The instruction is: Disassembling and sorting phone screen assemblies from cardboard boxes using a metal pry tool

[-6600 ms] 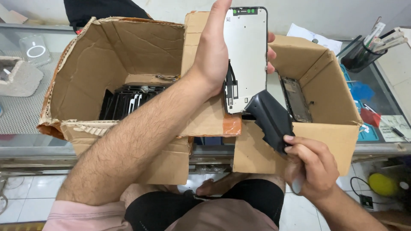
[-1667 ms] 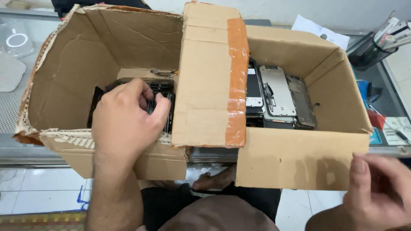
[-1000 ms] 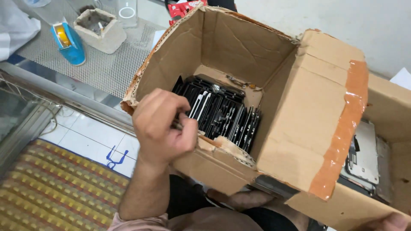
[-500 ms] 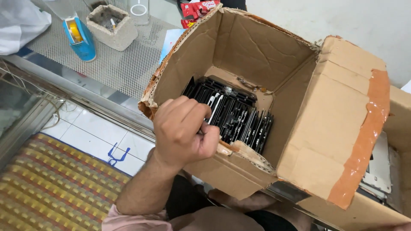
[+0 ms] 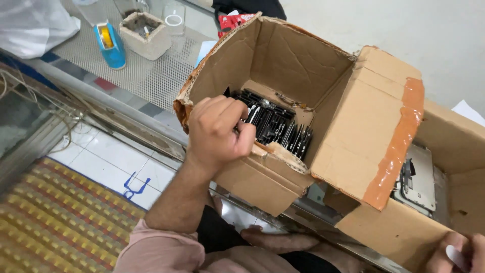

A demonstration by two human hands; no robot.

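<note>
Sorting step: left hand (image 5: 217, 132) fingers curled shut, pinching black phone screens (image 5: 277, 124) stacked on edge at near-left corner of cardboard box (image 5: 303, 60). Right hand (image 5: 457, 252) grips box's near-right corner; fingers mostly out of frame. Next, likely: separate one screen, lift straight up.

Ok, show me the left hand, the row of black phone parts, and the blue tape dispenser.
left hand (image 5: 217, 129), head view, on its back.
black phone parts (image 5: 280, 129), head view, top edges.
blue tape dispenser (image 5: 111, 46), head view, its side.
</note>
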